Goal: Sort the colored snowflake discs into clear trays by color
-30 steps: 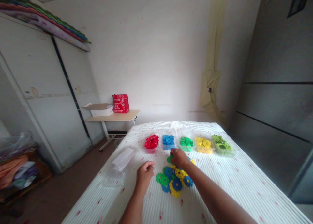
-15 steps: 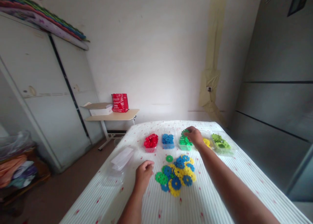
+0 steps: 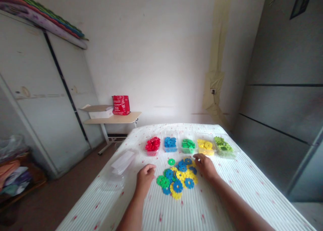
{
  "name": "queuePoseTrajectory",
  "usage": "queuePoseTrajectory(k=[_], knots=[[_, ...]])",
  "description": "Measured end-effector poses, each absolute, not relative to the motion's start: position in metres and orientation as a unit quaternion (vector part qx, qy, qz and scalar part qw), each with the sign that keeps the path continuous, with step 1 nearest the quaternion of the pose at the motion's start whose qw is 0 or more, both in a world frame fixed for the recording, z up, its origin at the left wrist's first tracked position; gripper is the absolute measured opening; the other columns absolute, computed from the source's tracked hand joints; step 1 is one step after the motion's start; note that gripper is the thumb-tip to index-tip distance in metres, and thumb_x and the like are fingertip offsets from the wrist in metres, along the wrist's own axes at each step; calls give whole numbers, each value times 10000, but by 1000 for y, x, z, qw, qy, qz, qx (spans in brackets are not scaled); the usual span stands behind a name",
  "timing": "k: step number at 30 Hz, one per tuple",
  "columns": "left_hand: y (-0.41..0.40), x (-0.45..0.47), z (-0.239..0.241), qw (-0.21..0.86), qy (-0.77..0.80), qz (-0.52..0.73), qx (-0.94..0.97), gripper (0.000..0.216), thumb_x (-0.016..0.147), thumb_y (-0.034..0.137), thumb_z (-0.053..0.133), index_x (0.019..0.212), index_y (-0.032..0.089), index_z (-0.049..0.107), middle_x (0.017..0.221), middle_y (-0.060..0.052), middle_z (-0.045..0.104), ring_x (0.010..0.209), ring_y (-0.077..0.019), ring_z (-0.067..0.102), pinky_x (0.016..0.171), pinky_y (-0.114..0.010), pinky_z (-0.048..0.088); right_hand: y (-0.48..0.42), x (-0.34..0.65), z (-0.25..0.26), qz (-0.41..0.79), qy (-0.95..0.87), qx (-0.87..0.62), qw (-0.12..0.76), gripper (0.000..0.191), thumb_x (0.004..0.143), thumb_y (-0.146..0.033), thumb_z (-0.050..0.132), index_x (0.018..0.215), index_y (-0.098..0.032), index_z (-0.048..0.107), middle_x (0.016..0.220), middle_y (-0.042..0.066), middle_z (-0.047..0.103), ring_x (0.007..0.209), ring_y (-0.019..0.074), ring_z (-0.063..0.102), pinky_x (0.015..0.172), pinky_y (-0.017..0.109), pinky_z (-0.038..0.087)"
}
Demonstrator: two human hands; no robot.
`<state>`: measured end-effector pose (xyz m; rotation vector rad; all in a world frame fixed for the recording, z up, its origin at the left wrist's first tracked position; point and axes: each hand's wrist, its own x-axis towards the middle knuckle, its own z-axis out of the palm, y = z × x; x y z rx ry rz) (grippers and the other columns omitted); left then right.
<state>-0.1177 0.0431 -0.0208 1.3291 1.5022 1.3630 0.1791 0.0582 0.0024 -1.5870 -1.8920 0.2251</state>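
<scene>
Right hand (image 3: pixel 205 165): bends over the pile's right rim, thumb and fingertips slightly parted, with nothing visible between; touch on a disc impossible to tell.
Left hand (image 3: pixel 145 177): curls loosely just left of the pile, palm hidden; cannot be told as full or empty.
Disc pile (image 3: pixel 180 175): spreads between both hands in overlapping blue, yellow and green, ragged at the edges, parted from the left hand by a strip of tablecloth (image 3: pixel 247 184).
Lone green disc (image 3: pixel 169 161): lies flat just beyond the pile's far left edge, apart from the tubs.
Clear tubs (image 3: pixel 170 150): line up behind the pile, left to right with red, blue, green, yellow and light-green pieces, divided by narrow gaps.
Clear plastic (image 3: pixel 123 163): lies near the left table edge, well apart from the pile.
Widest room: opens right of the right forearm, out to the slanting right table edge.
Far table edge: runs close behind the tubs, toward the wall (image 3: pixel 161 72).
</scene>
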Motion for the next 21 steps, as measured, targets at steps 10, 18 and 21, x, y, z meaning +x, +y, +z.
queuePoseTrajectory(k=[10, 18, 21], knots=[[41, -117, -15, 376, 581, 534, 486, 323, 543, 414, 601, 709, 141, 653, 474, 44, 512, 442, -113, 492, 418, -207, 362, 57, 169, 1, 68, -795, -563, 215, 331, 850, -159, 437, 1066, -231, 677, 1237, 59, 569, 1125, 190, 506, 956, 281, 373], [41, -118, -12, 391, 579, 531, 479, 332, 523, 410, 605, 703, 136, 653, 456, 43, 514, 422, -106, 474, 408, -207, 344, 60, 184, 6, 53, -759, -618, 199, 209, 816, -194, 482, 762, -184, 685, 860, 58, 666, 859, 162, 589, 742, 210, 392], [42, -117, -15, 387, 579, 539, 474, 324, 529, 410, 603, 699, 138, 646, 455, 44, 514, 407, -99, 459, 403, -205, 337, 61, 193, 8, 47, -728, -658, 185, 181, 789, -200, 516, 685, -169, 661, 767, 58, 659, 721, 155, 584, 625, 212, 364]])
